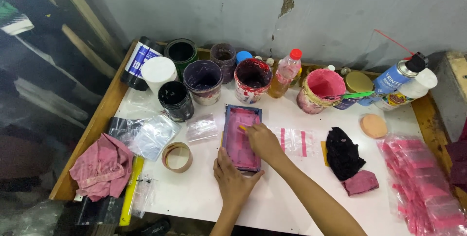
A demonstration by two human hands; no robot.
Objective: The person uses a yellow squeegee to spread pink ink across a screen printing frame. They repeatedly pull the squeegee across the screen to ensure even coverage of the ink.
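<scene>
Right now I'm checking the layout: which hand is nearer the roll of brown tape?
The left hand. It steadies the near end of the pink-inked frame, just right of the tape roll. The right hand rests on the frame's far side, farther from it.

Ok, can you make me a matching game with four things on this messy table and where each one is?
Things:
1. pink-stained printing frame
2. crumpled pink rag
3. roll of tape
4. black cloth

Places:
A. at the table's left edge
B. right of the frame, past the clear bag with pink stripes
C. under both hands, the left hand at its near end and the right hand on top
D. between the pink rag and the frame

Pairs: 1-C, 2-A, 3-D, 4-B
</scene>
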